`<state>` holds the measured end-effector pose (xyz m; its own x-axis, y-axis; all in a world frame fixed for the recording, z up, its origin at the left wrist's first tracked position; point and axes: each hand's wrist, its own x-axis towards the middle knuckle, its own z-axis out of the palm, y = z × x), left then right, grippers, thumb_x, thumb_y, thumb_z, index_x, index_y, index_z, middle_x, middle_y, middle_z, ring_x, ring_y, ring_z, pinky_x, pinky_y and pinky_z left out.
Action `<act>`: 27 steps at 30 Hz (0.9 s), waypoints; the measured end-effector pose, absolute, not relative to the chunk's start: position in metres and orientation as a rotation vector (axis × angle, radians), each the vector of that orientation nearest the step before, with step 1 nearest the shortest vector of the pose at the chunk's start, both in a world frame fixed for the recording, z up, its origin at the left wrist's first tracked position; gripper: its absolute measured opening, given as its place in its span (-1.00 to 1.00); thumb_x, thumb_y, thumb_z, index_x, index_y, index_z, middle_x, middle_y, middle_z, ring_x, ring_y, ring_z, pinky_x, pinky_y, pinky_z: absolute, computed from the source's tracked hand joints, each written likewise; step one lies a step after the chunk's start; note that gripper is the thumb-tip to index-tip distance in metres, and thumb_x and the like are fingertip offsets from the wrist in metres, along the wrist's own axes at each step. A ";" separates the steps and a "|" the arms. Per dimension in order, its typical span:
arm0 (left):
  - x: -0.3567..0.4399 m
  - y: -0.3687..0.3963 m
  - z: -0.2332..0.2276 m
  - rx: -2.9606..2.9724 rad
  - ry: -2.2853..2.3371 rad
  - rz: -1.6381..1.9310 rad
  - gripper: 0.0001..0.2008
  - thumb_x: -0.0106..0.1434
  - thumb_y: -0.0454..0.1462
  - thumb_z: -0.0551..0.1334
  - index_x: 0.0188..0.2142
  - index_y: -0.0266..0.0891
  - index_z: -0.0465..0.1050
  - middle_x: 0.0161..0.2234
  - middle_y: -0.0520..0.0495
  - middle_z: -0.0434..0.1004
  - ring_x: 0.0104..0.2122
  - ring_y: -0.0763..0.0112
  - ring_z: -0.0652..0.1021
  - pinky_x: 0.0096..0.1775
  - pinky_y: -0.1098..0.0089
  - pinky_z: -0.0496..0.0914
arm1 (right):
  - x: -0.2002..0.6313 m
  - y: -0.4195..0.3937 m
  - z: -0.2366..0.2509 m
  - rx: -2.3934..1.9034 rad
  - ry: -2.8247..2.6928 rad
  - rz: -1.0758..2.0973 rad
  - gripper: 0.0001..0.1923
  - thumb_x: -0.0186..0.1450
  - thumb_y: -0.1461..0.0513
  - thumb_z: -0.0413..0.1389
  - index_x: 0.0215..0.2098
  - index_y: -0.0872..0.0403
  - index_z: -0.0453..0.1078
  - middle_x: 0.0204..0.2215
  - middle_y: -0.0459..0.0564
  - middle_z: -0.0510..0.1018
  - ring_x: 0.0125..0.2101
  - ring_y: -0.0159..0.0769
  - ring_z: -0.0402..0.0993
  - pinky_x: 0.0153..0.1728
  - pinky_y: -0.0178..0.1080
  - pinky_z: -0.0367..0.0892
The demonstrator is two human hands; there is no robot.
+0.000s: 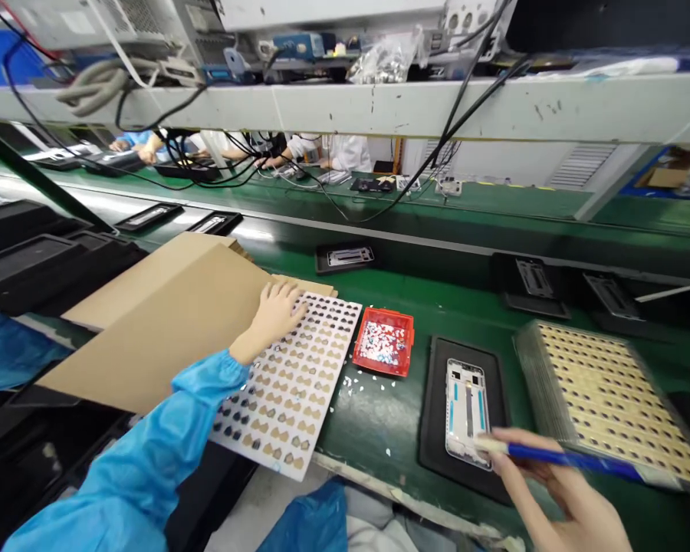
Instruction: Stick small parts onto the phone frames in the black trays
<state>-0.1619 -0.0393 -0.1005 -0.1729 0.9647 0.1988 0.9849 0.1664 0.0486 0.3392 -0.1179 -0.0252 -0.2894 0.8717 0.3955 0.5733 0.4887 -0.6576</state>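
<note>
My left hand [271,318], in a blue sleeve, lies with its fingers apart on the upper part of a white sheet [296,368] with rows of small dark and tan stickers. Brown cardboard sheets [189,307] extend to its left. My right hand [557,491] is closed around a blue pen-like tool [575,458] with a pale tip. That tip is at the lower end of a silver phone frame [465,406] with blue strips; whether it touches is unclear. The frame rests in a black tray [431,429].
A red box [411,337] holds small white scraps, and more scraps lie beside it. Stacked clear trays [626,399] of stickers stand at right. Black trays with phone frames [350,257] line the back. Cables hang under the shelf [322,107]; other people's hands work beyond.
</note>
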 end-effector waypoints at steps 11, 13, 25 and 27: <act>-0.109 -0.099 -0.139 -2.009 -2.310 -0.308 -0.22 0.47 0.21 0.15 0.51 -0.09 0.25 0.55 -0.28 0.18 0.51 -0.30 0.21 0.43 -0.22 0.17 | 0.090 0.013 -0.022 -0.976 -2.895 0.230 -0.75 0.57 0.33 0.12 0.17 0.18 0.50 -0.01 0.25 0.74 0.03 0.01 0.69 0.08 -0.10 0.49; -0.110 -0.098 -0.142 -2.002 -2.292 -0.355 -0.22 0.47 0.23 0.15 0.52 -0.05 0.24 0.55 -0.24 0.19 0.51 -0.30 0.22 0.43 -0.23 0.15 | 0.077 0.016 -0.025 -0.978 -2.951 0.177 -0.69 0.57 0.38 0.07 0.24 0.21 0.46 0.00 0.29 0.73 0.03 0.02 0.69 0.08 -0.09 0.46; -0.109 -0.099 -0.144 -2.010 -2.306 -0.430 -0.22 0.46 0.26 0.13 0.50 -0.05 0.26 0.52 -0.22 0.27 0.50 -0.30 0.23 0.42 -0.23 0.15 | 0.080 0.017 -0.030 -1.084 -2.873 0.225 -0.75 0.53 0.37 0.12 0.12 0.14 0.53 -0.07 0.24 0.76 -0.02 0.04 0.72 0.03 -0.11 0.49; -0.110 -0.097 -0.144 -2.017 -2.303 -0.432 -0.23 0.45 0.24 0.14 0.49 -0.06 0.28 0.52 -0.22 0.26 0.50 -0.31 0.22 0.42 -0.26 0.15 | 0.087 0.019 -0.030 -1.105 -2.784 0.259 -0.79 0.54 0.33 0.13 0.08 0.12 0.54 -0.05 0.24 0.76 -0.01 0.06 0.72 0.04 -0.08 0.51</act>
